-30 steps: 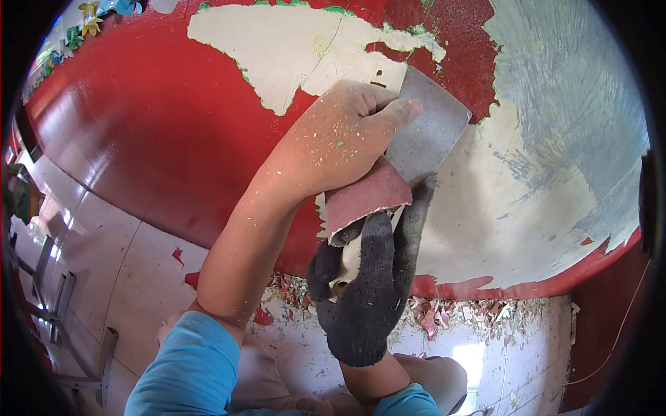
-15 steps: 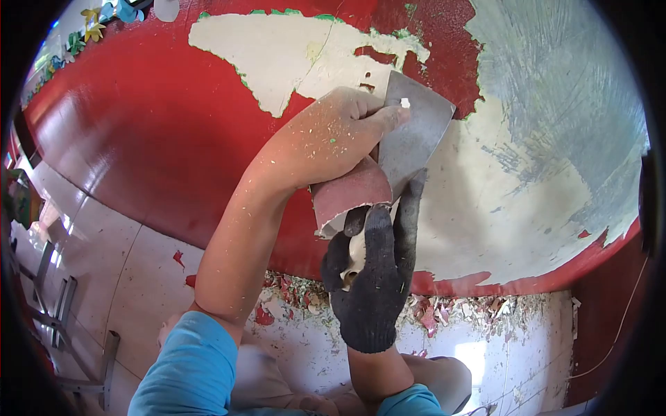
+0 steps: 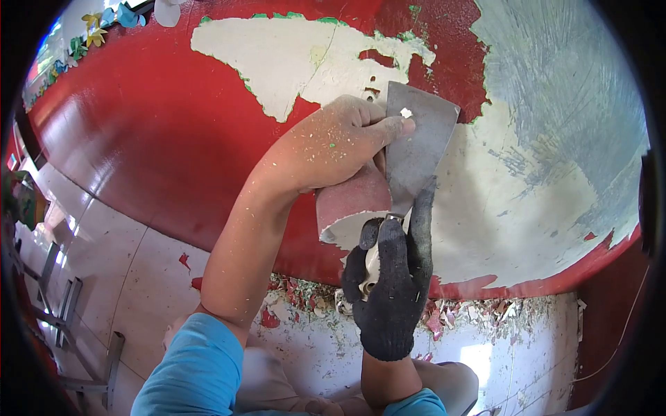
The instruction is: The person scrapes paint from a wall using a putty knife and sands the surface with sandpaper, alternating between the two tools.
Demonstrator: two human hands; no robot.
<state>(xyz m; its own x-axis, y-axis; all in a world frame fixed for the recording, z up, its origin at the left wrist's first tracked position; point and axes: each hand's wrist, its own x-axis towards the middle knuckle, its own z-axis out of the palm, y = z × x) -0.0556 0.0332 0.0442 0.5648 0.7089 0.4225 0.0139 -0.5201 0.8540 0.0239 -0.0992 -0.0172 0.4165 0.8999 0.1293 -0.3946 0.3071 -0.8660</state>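
Observation:
A wide metal scraper blade (image 3: pixel 424 145) is held up in front of the curved red surface (image 3: pixel 152 125). My left hand (image 3: pixel 340 142), bare and dotted with paint flecks, pinches the blade's left edge. It also holds a curled piece of reddish sandpaper (image 3: pixel 354 201) with a pale underside, below the palm. My right hand (image 3: pixel 390 284), in a black knitted glove, wraps round the scraper's pale handle (image 3: pixel 372 267), with one finger stretched along the blade's lower right edge. A small white chip (image 3: pixel 406 112) lies on the blade beside my left thumb.
Cream and grey patches (image 3: pixel 472 229) show where the red coat is absent. Paint flakes (image 3: pixel 444 315) litter the white tiled floor (image 3: pixel 159 277) along the surface's base. Metal legs (image 3: pixel 87 360) stand at the lower left. Colourful paper flowers (image 3: pixel 94 31) are at the upper left.
The sandpaper has shifted left relative to the blade, and more of the blade shows. My gloved hand has moved right and slightly down from the sandpaper. The white chip appeared by my left thumb.

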